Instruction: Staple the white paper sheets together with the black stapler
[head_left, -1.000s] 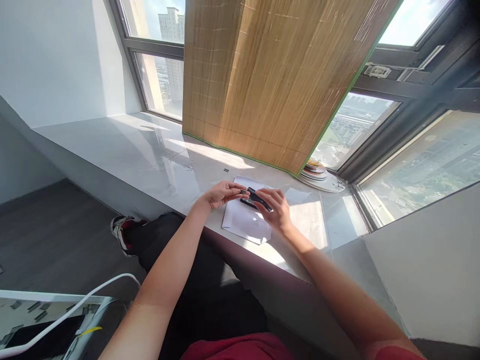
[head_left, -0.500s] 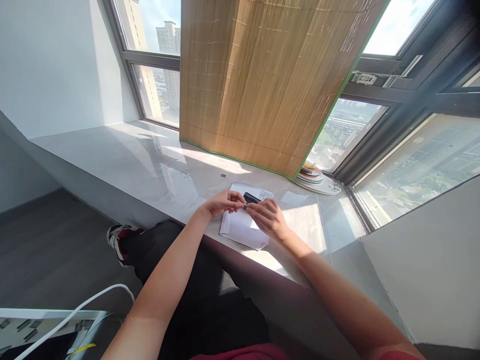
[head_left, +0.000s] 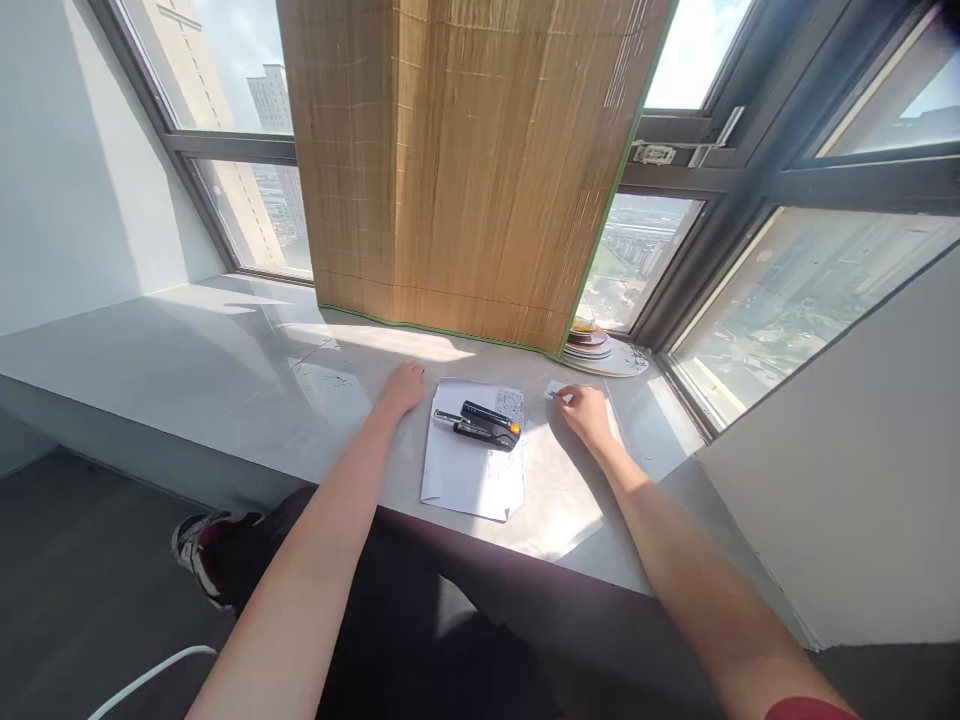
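Note:
A black stapler (head_left: pixel 487 425) with an orange button lies on a white paper packet (head_left: pixel 474 485); its arm is raised apart from the lower part, and a metal rail sticks out at its left end. To the left of the packet my left hand (head_left: pixel 405 388) rests on the sill with fingers curled; whatever is under them is hidden. My right hand (head_left: pixel 586 410) is to the right of the packet, thumb and finger pinching a small grey strip (head_left: pixel 553 395) just over a small white paper (head_left: pixel 556 387).
The pale stone windowsill (head_left: pixel 202 360) runs along the windows and ends at a front edge. A bamboo blind (head_left: pixel 472 180) hangs behind the packet. Stacked plates (head_left: pixel 592 345) stand at the back right corner. A white cable (head_left: pixel 150 680) curves at the lower left.
My hands have moved apart from above the stapler, left to the left, right to the right. The small dark strip on the sill no longer shows near my left hand. The view has shifted.

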